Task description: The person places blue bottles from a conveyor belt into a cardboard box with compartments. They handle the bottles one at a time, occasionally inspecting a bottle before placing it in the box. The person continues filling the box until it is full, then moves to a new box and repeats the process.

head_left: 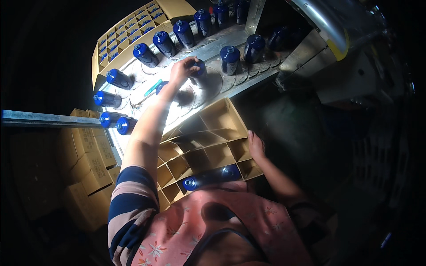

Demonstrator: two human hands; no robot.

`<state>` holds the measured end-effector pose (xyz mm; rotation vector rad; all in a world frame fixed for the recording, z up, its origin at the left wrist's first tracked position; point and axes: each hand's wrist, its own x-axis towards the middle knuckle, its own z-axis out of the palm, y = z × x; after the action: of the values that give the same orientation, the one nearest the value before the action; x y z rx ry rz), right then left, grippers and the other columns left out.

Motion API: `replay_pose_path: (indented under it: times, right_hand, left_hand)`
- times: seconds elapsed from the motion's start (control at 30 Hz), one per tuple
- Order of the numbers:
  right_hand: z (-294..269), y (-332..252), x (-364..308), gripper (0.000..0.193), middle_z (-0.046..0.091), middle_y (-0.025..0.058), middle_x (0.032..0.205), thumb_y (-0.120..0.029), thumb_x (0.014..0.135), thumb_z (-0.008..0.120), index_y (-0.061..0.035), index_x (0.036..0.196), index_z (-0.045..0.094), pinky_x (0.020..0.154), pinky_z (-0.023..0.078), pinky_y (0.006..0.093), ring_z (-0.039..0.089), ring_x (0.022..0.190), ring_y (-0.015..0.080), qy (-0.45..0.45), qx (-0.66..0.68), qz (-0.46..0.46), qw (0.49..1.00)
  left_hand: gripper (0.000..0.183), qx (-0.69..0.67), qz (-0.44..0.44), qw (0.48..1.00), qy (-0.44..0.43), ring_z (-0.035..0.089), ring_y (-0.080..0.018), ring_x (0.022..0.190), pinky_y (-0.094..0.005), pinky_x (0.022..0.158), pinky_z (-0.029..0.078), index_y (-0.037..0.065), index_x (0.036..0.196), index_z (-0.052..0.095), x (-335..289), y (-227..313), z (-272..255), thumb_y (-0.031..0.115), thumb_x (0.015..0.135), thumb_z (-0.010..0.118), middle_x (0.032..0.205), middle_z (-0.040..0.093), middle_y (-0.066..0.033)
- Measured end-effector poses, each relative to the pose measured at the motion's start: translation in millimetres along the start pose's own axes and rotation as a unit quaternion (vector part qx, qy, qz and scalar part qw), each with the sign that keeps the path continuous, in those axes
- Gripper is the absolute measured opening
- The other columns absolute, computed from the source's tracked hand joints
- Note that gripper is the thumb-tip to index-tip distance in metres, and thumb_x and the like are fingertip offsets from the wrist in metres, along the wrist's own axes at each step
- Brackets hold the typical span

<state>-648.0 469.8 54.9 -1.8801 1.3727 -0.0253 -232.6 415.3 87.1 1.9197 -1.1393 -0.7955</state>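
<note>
My left hand [183, 71] reaches out over the conveyor and is closed around the upper part of a blue bottle [199, 79] standing on it. Part of another blue bottle [161, 87] shows beside my left forearm. Below the conveyor, close to my body, is an open cardboard box [237, 116] with dividers. One shiny blue bottle [213, 177] lies on its side across the box's near compartments. My right hand [256, 145] grips the box's right edge; its thumb shows on the rim, while the other fingers are mostly hidden.
The metal conveyor [213, 84] curves around, carrying several blue bottles [183, 34]. Behind it stands a divided carton [96, 66] filled with blue-topped bottles. Stacked cartons [91, 170] and a metal rail [51, 119] are at left. Machine housing [326, 26] overhangs at upper right.
</note>
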Motion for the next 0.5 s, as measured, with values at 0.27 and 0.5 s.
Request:
replay_pose_path:
  times: [0.27, 0.5]
  right_hand:
    - [-9, 20, -4, 0.038, 0.064, 0.0219, 0.104, -0.038, 0.100, 0.042, -0.0078, 0.112, 0.061, 0.082, 0.048, 0.0453, 0.060, 0.097, 0.0408, -0.023, 0.059, 0.027, 0.998]
    - [-18, -1, -62, 0.020, 0.066, 0.0095, 0.092, -0.005, 0.086, 0.062, -0.0079, 0.105, 0.068, 0.075, 0.050, 0.0296, 0.063, 0.083, 0.0207, -0.013, 0.253, -0.223, 0.941]
  left_hand:
    - [0.043, -0.007, 0.044, 0.998, 0.042, 0.063, -0.0204, 0.109, -0.0313, 0.091, 0.049, 0.007, 0.117, 0.063, 17, 39, 79, 0.013, 0.077, 0.077, 0.120, 0.065, -0.0104]
    - [0.032, -0.035, 0.045, 0.998, 0.041, 0.054, -0.0134, 0.118, -0.0296, 0.098, 0.044, 0.006, 0.120, 0.063, -150, -4, -8, 0.011, 0.088, 0.067, 0.122, 0.064, -0.0066]
